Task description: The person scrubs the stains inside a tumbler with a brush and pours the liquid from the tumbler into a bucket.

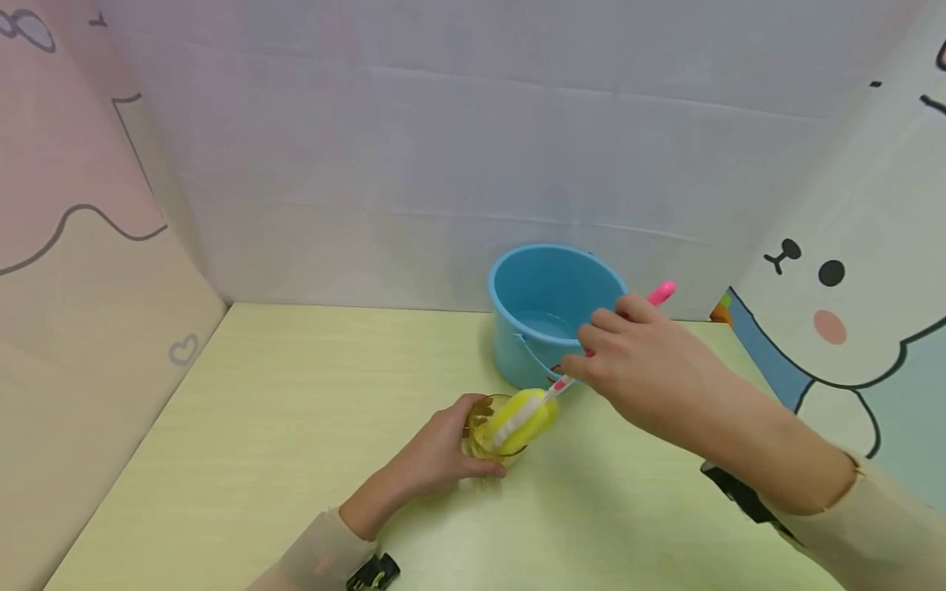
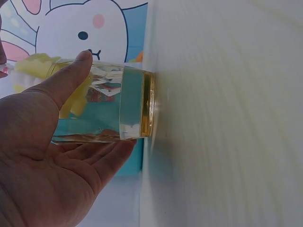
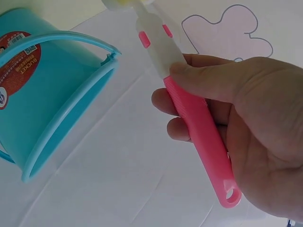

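Observation:
My left hand point(image 1: 442, 450) grips a clear, amber-tinted glass point(image 2: 111, 101) on the table, thumb on one side and fingers round the other. The glass's base is at the tabletop in the left wrist view. My right hand point(image 1: 643, 369) holds a bottle brush by its pink handle point(image 3: 203, 137), which has a white neck and a hanging hole at the end. The brush's yellow and white sponge head point(image 1: 521, 420) slants down into the mouth of the glass, part inside and part above the rim.
Just behind the glass stands a blue bucket point(image 1: 506, 353) with a thin handle and a red label point(image 3: 19, 66). A light wood-grain table point(image 1: 310, 394) lies under everything. A pale cloth wall point(image 1: 355, 164) rises at the back, with cartoon-printed panels point(image 1: 835, 328) at the sides.

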The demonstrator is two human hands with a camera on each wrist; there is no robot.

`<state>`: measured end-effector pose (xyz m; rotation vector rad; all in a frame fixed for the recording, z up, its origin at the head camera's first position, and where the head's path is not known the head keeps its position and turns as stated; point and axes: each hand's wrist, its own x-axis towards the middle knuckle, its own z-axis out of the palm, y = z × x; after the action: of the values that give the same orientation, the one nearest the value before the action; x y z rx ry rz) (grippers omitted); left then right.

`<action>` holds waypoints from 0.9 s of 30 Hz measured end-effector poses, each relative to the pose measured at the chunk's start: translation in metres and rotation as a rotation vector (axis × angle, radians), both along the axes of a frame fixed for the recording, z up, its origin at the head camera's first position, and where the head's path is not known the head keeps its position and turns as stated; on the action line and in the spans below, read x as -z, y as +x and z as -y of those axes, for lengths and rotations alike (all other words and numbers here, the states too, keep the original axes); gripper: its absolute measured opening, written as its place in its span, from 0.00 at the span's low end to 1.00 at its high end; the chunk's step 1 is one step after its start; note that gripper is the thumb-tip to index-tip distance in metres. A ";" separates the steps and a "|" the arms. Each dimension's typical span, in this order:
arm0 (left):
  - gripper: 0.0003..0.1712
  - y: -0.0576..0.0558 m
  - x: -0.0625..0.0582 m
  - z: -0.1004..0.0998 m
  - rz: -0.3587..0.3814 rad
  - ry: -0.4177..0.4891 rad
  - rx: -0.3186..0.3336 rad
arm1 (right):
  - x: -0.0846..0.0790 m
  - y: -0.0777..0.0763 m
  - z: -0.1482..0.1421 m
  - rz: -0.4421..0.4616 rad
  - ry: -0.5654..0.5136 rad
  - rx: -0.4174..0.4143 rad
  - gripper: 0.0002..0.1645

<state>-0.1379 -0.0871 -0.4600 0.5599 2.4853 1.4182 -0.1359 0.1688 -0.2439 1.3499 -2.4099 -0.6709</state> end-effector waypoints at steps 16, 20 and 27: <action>0.52 0.000 0.002 -0.001 0.005 0.045 0.008 | 0.019 -0.011 0.009 -0.062 -0.069 -0.065 0.18; 0.51 0.000 0.002 -0.001 0.003 0.037 0.006 | 0.023 -0.015 0.008 -0.082 -0.090 -0.041 0.17; 0.52 0.000 0.001 -0.001 0.010 0.017 0.000 | 0.023 -0.016 0.003 -0.065 -0.074 0.053 0.18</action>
<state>-0.1377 -0.0860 -0.4608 0.5540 2.4679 1.4395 -0.1522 0.1659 -0.2671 1.2195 -2.4016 -0.6227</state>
